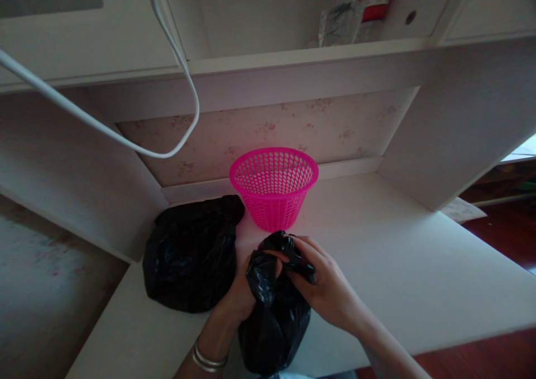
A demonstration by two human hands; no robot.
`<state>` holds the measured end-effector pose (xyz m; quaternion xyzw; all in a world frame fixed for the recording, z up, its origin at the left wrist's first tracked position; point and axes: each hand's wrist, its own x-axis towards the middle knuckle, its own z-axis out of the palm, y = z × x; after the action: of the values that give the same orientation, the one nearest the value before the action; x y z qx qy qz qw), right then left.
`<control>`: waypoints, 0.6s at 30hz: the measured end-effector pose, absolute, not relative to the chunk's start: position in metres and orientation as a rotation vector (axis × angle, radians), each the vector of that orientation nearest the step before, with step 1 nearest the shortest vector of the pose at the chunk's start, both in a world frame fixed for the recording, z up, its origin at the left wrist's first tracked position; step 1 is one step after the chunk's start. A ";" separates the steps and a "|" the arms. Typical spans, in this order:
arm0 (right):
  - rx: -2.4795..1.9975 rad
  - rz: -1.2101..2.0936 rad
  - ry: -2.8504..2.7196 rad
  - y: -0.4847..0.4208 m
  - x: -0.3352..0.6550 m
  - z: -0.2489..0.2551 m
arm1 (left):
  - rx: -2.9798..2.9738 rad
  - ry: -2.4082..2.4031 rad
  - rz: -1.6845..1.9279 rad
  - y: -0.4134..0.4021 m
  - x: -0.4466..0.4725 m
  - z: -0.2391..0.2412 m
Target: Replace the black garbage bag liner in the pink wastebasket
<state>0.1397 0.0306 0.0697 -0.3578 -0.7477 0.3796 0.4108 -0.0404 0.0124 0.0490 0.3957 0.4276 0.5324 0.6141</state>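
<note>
A black plastic bag (274, 334) hangs gathered between both hands at the front of the white desk top. My left hand (243, 289) is closed around the bag's neck from the left, most of its fingers hidden behind the plastic. From the right, my right hand (320, 278) grips the bunched top of the same bag. Just beyond the hands stands a pink perforated plastic basket (274, 211), upright, its mouth facing up. To the left lies a second black plastic bag (190, 262), bulging and crumpled, touched by neither hand as far as I can see.
White side panels flank the desk top (402, 267), and a shelf (293, 61) runs above it. A white cable (167, 154) loops down at the upper left. On the shelf are a red-labelled container (377, 2) and clear plastic packaging (341, 24).
</note>
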 end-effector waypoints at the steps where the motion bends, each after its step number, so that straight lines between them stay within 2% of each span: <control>1: -0.890 0.941 -1.888 0.031 0.140 0.069 | 0.893 0.984 1.225 0.012 -0.040 0.048; 8: -0.880 0.854 -1.921 0.033 0.141 0.068 | 0.832 0.970 1.180 0.009 -0.041 0.045; 18: -0.910 0.946 -1.769 0.030 0.141 0.072 | 0.848 0.945 1.224 0.008 -0.040 0.050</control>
<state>0.1413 0.0302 0.0716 -0.3684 -0.7163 0.3831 0.4522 -0.0403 0.0084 0.0505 0.3710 0.4137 0.5357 0.6359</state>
